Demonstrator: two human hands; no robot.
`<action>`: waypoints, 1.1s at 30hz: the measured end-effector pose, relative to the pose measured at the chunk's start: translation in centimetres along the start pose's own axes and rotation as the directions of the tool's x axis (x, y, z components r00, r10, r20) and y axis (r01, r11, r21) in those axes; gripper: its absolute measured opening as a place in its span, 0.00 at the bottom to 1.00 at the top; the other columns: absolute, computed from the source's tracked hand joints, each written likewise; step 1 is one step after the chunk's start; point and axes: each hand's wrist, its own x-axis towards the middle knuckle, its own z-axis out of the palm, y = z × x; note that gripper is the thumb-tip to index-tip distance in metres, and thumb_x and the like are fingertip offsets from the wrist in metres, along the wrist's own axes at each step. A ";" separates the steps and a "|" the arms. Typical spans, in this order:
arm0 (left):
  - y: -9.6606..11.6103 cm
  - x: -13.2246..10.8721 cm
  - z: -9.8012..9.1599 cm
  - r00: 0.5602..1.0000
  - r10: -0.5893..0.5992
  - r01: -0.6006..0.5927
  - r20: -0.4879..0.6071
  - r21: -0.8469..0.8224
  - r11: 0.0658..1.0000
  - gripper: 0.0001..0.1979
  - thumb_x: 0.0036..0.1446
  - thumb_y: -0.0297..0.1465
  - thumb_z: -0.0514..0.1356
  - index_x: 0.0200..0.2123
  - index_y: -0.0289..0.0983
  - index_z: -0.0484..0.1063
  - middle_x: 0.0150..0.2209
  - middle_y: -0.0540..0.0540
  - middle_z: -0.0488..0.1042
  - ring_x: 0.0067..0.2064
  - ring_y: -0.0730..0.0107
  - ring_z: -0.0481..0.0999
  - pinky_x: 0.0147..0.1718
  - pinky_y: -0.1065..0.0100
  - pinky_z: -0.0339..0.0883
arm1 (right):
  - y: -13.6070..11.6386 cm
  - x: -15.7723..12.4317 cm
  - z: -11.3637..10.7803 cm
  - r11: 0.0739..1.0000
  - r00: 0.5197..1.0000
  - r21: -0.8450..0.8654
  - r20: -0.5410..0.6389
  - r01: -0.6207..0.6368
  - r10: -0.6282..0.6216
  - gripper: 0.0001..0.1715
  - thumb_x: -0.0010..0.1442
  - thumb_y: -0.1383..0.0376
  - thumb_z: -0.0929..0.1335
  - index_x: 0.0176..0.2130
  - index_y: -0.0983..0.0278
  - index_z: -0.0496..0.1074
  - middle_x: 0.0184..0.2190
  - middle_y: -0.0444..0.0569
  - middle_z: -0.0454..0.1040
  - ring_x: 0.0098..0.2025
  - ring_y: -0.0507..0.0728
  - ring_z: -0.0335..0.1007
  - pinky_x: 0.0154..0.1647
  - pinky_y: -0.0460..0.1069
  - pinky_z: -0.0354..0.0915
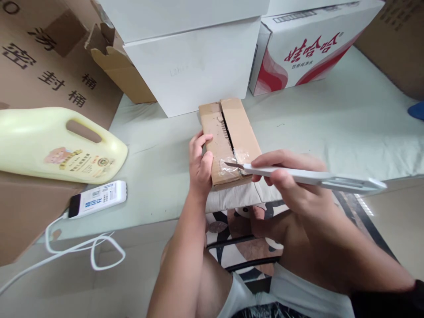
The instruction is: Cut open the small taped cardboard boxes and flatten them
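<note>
A small brown cardboard box (pixel 215 132) lies near the front edge of the cloth-covered surface, a dark slit running between its two top flaps. Clear tape (pixel 228 167) crosses the near end of that slit. My left hand (pixel 200 163) grips the box along its left side, thumb and fingers bent against it. In my right hand (pixel 298 176) is a white utility knife (pixel 291 173), pinched between thumb and fingers. The knife's dark blade (pixel 234 165) is out and points left over the tape; whether it touches the tape I cannot tell.
A yellow jug (pixel 29 145) lies on its side at the left, beside a white power strip (pixel 102 198) with a looping cable. White cartons (pixel 195 66) and a red-and-white carton (pixel 304 53) stand behind the box. Larger brown boxes (pixel 43 26) are at the left.
</note>
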 end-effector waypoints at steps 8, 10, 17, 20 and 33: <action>-0.2 0.0 -0.1 1.000 0.007 -0.007 0.015 -0.003 1.000 0.22 0.66 0.46 0.52 0.57 0.43 0.68 0.63 0.41 0.65 0.68 0.52 0.64 0.70 0.53 0.57 | 1.4 1.5 0.8 0.995 1.000 -0.100 0.015 0.021 -0.019 0.12 0.63 0.53 0.72 0.42 0.58 0.78 0.31 0.45 0.80 0.28 0.52 0.70 0.28 0.48 0.65; -0.1 -0.1 -0.1 1.000 -0.003 0.003 0.020 -0.003 1.000 0.22 0.66 0.46 0.51 0.57 0.44 0.69 0.63 0.41 0.65 0.68 0.52 0.64 0.70 0.52 0.57 | 1.6 1.5 0.9 0.995 1.000 -0.101 0.020 0.024 -0.022 0.11 0.62 0.55 0.73 0.41 0.59 0.77 0.30 0.44 0.79 0.27 0.52 0.68 0.28 0.47 0.63; -0.1 -0.1 -0.1 1.000 -0.019 0.020 0.016 -0.017 1.000 0.21 0.66 0.45 0.52 0.57 0.44 0.69 0.63 0.41 0.66 0.68 0.51 0.63 0.70 0.51 0.57 | 1.2 1.5 0.9 0.997 0.998 -0.073 0.053 0.021 -0.017 0.06 0.58 0.64 0.73 0.38 0.59 0.74 0.28 0.41 0.77 0.26 0.50 0.66 0.27 0.47 0.61; -0.2 -0.2 -0.1 0.999 -0.027 0.027 0.017 -0.019 0.999 0.21 0.66 0.45 0.52 0.57 0.44 0.69 0.64 0.42 0.65 0.68 0.50 0.64 0.70 0.50 0.57 | 1.3 1.4 1.0 0.999 0.999 -0.039 0.035 0.003 -0.001 0.08 0.59 0.60 0.73 0.33 0.60 0.72 0.25 0.42 0.75 0.25 0.50 0.64 0.26 0.47 0.60; 0.2 -0.1 -0.1 0.999 -0.044 0.044 0.003 -0.031 0.999 0.20 0.65 0.43 0.53 0.56 0.43 0.71 0.63 0.42 0.67 0.68 0.51 0.64 0.70 0.51 0.57 | 1.9 1.3 1.5 0.989 0.988 -0.002 -0.041 0.151 -0.151 0.08 0.67 0.59 0.70 0.37 0.60 0.77 0.29 0.44 0.80 0.27 0.52 0.73 0.29 0.48 0.68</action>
